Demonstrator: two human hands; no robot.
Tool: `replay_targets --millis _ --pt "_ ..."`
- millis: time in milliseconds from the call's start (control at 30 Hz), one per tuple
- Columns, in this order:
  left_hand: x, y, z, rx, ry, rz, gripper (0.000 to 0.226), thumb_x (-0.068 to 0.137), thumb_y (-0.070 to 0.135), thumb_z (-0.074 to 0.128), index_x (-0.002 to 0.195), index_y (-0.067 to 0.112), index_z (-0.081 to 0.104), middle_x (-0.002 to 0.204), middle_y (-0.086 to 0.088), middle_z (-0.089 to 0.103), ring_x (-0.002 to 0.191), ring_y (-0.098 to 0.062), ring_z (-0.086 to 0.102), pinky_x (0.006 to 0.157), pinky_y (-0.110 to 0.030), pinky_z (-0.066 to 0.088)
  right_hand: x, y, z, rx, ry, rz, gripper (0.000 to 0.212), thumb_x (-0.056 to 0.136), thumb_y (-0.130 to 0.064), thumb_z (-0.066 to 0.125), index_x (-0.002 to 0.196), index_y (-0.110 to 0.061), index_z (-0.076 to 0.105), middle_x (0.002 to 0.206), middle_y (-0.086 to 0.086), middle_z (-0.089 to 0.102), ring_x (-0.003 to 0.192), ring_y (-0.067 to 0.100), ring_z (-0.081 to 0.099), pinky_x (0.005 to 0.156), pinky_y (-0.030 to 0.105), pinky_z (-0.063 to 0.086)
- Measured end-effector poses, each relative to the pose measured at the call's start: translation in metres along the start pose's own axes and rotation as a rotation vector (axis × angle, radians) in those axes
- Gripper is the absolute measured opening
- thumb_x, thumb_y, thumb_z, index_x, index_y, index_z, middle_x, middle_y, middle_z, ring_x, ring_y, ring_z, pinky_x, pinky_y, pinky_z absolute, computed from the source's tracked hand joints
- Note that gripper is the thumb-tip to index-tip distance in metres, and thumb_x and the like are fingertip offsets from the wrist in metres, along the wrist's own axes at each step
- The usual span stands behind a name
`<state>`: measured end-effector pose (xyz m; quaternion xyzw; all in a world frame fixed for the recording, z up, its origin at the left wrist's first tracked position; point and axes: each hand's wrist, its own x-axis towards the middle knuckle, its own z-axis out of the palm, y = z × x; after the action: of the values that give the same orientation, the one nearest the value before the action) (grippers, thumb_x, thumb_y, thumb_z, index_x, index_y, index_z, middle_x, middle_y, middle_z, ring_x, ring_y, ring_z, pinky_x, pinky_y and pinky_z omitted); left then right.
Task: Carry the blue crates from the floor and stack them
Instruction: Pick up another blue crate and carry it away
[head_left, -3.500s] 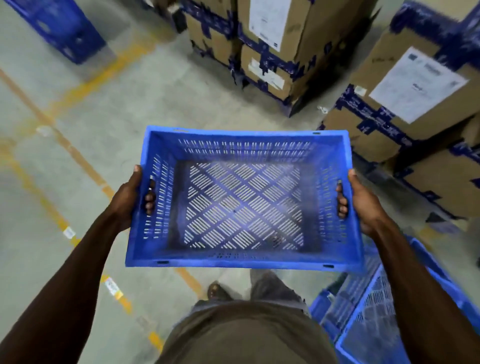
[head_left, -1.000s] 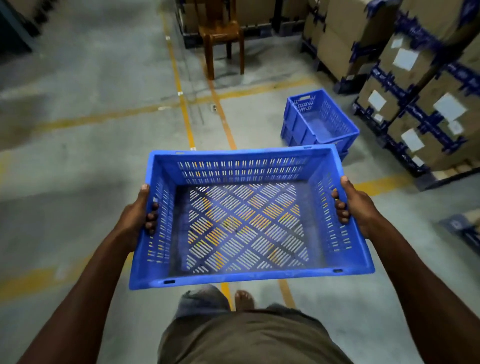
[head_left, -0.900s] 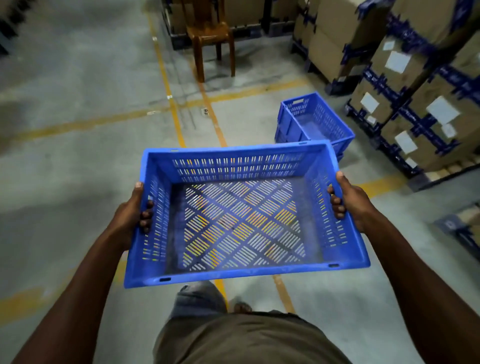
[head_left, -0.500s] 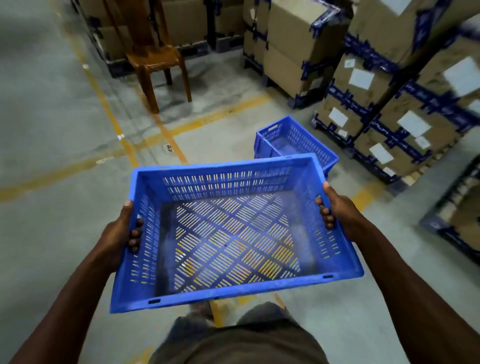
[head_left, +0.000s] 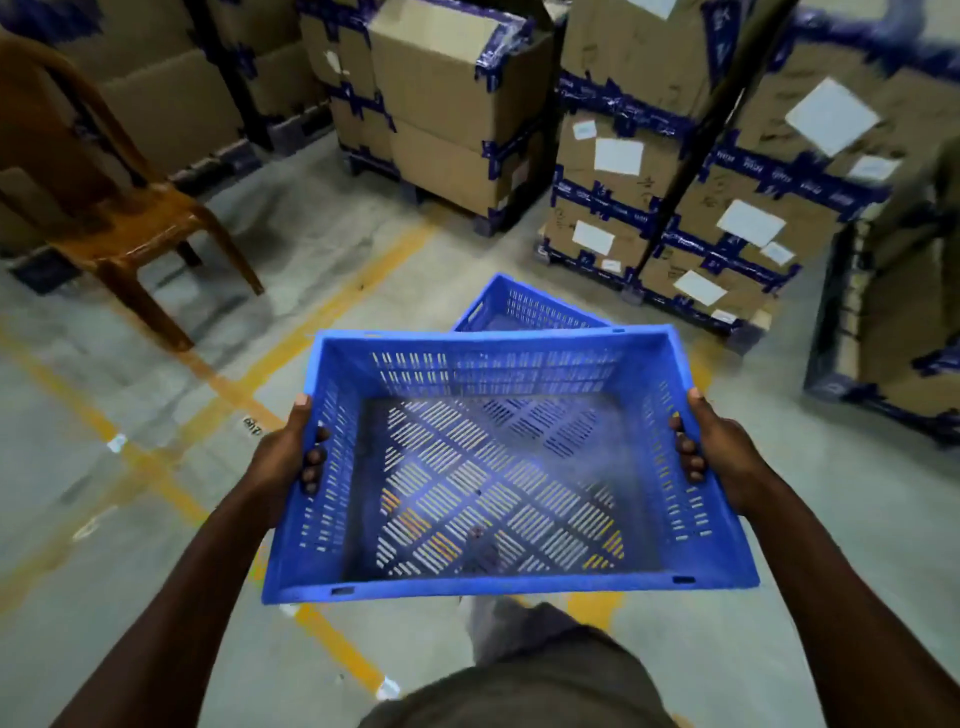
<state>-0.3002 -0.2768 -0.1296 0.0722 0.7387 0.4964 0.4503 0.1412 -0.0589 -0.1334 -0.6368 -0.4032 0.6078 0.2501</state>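
— Where do the arms sit?

— Both reach forward from the bottom corners, the left from about 7 o'clock, the right from about 5 o'clock, level with each other.

— And the left hand (head_left: 283, 457)?

— Thumb up along the outside of the blue crate (head_left: 498, 582), fingers curled through the side wall.

— The right hand (head_left: 719, 449)?

— The same, mirrored: thumb pointing toward 12 o'clock, fingertips (head_left: 687, 460) hooked inside the opposite wall.

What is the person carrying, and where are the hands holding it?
An empty blue slotted plastic crate. The left hand grips its left short wall and the right hand its right short wall, fingers hooked through the handle slots.
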Motion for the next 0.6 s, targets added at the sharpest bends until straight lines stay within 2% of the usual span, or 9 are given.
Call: replay_targets --millis 333,600 --pt "0.187 0.160 0.089 0.148 -0.176 0.045 0.061 0.089 0.071 0.049 0.091 0.011 0.057 0.051 0.004 0.040 0.036 -0.013 0.031 0.038 -0.019 0.032 0.102 -0.092 0.032 0.124 0.219 0.033 0.053 0.097 -0.063 0.046 0.086 -0.014 0.058 0.052 -0.001 0.038 0.036 0.012 0.030 0.037 0.021 0.028" --pt "0.346 0.225 0.173 0.246 -0.322 0.023 0.058 0.092 0.068 0.048 0.083 0.012 0.057 0.054 0.000 0.041 0.036 -0.014 0.033 0.039 -0.021 0.032 0.188 -0.128 0.073 0.162 0.396 0.097 0.055 0.097 -0.065 0.043 0.085 -0.014 0.058 0.056 0.002 0.039 0.037 0.013 0.032 0.038 0.022 0.030"
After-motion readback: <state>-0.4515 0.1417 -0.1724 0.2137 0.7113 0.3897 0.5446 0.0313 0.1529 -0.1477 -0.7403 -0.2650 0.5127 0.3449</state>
